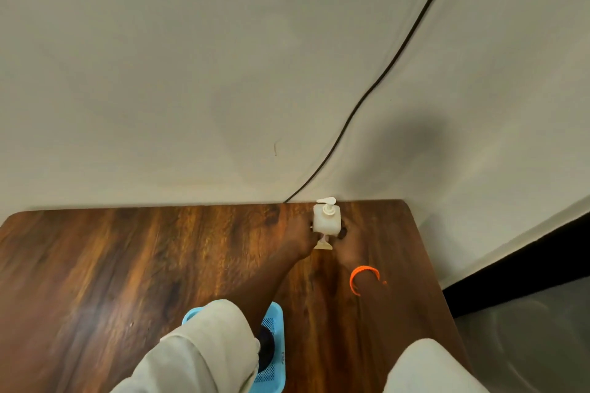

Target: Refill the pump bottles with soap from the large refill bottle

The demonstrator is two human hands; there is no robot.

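Pump bottles: one in view, a small white pump bottle (326, 219) near the far edge of the table.
Hands: two, both reaching to the bottle; left hand (301, 241) on its left side, right hand (349, 247) on its right.
Bottle, form: squarish white body with rounded corners, a short neck collar, a white pump head on top with the nozzle pointing left.
Bottle, posture: upright, pump fitted; contents not visible through the opaque wall.
Bottle, underside: a small pale tag-like piece shows just below the body, between the two hands; what it is cannot be told.
Left fingers: curled against the bottle's left wall and lower corner, apparently gripping it.
Right fingers: at the bottle's right wall; blurred and dark against the wood, so whether they grip or only touch cannot be told.
Wristbands: one, an orange wristband (365, 277) on the right wrist, nearer the camera than the fingers.
Sleeves: two, pale, pushed up the forearms.
Trays: one, a light blue tray (277, 313) with a perforated floor, well behind the fingers, under the left forearm; a dark round object lies in it, mostly hidden.
Table: one, a dark wood-grain table (111, 265).
Cables: one, a black cable (383, 73) running down the wall to the table edge just beyond the fingers.
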